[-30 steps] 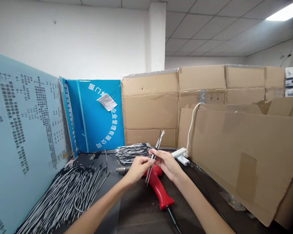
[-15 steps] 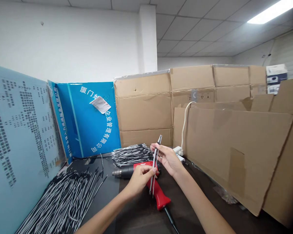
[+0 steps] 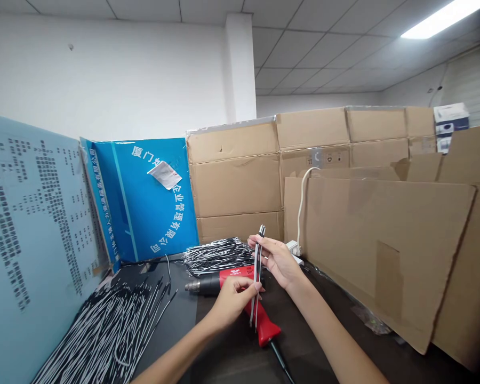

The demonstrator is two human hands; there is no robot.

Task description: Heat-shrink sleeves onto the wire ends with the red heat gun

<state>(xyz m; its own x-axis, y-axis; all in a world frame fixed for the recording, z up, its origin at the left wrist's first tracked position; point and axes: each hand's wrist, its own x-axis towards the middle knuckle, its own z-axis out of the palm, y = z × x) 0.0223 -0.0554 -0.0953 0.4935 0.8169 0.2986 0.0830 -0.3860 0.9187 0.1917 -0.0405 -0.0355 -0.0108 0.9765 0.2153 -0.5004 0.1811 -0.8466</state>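
My two hands hold a thin bundle of black-and-white wires (image 3: 257,255) nearly upright above the dark table. My right hand (image 3: 278,261) pinches the bundle near its top, fingers closed round it. My left hand (image 3: 234,301) pinches the same wires lower down, thumb and fingers pressed together. Directly under the hands lies a red heat gun (image 3: 240,293) on its side, its metal nozzle pointing left.
A large heap of the same wires (image 3: 104,330) lies at the left, a smaller pile (image 3: 218,255) behind the heat gun. Blue printed boards (image 3: 152,197) stand at the left, stacked cardboard boxes (image 3: 240,181) behind, a cardboard sheet (image 3: 384,250) at the right, with a white power strip (image 3: 294,248).
The wire ends, fanned out a second ago, are now gathered into a straight, nearly vertical bundle. My left hand slid lower along it. The view shifted slightly.
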